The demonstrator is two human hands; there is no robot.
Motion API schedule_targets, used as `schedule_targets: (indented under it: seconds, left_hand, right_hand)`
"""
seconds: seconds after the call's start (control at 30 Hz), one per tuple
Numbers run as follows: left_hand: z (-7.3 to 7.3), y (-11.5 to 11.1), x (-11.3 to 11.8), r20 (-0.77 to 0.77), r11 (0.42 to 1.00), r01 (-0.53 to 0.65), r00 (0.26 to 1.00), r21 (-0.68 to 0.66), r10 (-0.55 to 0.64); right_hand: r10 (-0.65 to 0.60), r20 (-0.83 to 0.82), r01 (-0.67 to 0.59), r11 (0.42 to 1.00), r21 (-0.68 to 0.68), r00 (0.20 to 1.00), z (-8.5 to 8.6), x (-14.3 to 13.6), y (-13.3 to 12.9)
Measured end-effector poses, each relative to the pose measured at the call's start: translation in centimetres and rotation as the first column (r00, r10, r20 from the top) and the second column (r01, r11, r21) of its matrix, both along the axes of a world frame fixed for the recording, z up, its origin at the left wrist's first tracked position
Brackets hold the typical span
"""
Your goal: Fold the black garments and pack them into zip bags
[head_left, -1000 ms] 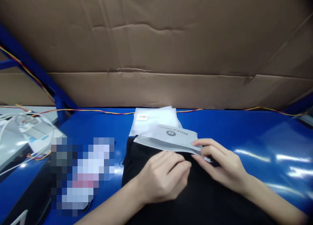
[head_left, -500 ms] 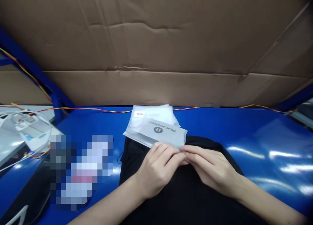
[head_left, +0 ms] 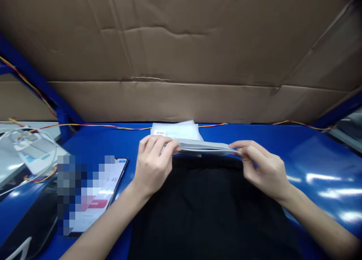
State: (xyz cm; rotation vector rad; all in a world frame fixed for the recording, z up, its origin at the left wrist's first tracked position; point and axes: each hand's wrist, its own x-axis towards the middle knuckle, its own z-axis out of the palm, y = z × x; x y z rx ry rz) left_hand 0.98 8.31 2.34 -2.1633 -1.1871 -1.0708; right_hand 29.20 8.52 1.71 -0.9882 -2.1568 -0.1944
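Observation:
A frosted plastic bag (head_left: 205, 145) is stretched level between my two hands, seen nearly edge-on with a thin gap along its near edge. My left hand (head_left: 155, 160) is closed around its left end, thumb against the near edge. At the other end my right hand (head_left: 261, 167) pinches the corner between thumb and fingers. Behind it lie more frosted bags (head_left: 181, 128), one with a white barcode label. Black fabric (head_left: 212, 211) spreads below my hands; whether it is a garment I cannot tell.
A phone (head_left: 106, 194) with a lit, partly blurred screen lies left on the blue table (head_left: 285, 146). Further left are white cables (head_left: 55, 148) and a black object (head_left: 31, 218). A cardboard wall (head_left: 181, 56) stands behind, with a red-yellow wire (head_left: 118, 127) along its base.
My hands have moved apart and away from me, drawing the bag's edge out between them. The bag has tipped from showing its printed face to nearly edge-on. More black fabric shows.

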Motion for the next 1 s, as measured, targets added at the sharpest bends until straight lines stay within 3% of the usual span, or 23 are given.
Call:
schedule_targets:
  seconds: [0.13,0.3,0.43,0.67,0.73,0.87,1.0]
  left_hand:
    - [0.2,1.1,-1.4,0.012,0.994,-0.110,0.994,0.006,0.110]
    - [-0.1,1.1,-1.9,0.050,0.984,-0.146,0.987,-0.098,0.152]
    - [-0.4,0.8,-1.7,0.053,0.980,-0.027,0.998,-0.196,0.038]
    - [-0.8,-0.7,0.4,0.034,0.983,0.110,0.994,-0.145,-0.106]
    - [-0.8,-1.1,0.8,0.038,0.974,0.161,0.987,-0.160,-0.157]
    - [-0.9,-1.7,1.5,0.055,0.933,0.294,0.956,-0.208,-0.289]
    - [-1.5,-2.5,2.4,0.079,0.865,0.398,0.916,-0.304,-0.394]
  right_hand:
    - [-0.060,-0.139,0.053,0.997,-0.053,0.988,0.7,0.5,0.9]
    - [-0.069,-0.139,0.061,0.996,-0.058,0.988,1.2,0.9,1.5]
    - [0.034,-0.056,-0.036,0.999,-0.024,0.998,1.1,0.8,1.0]
    - [0.167,0.121,-0.185,0.970,0.159,0.979,0.0,-1.1,-0.9]
    - [0.141,0.164,-0.168,0.973,0.159,0.976,0.2,-1.4,-1.0]
    - [0.000,0.248,-0.020,0.997,0.076,0.969,0.6,-1.7,-0.9]
    - [-0.083,0.358,0.090,0.996,-0.004,0.930,-0.4,-1.8,-0.7]
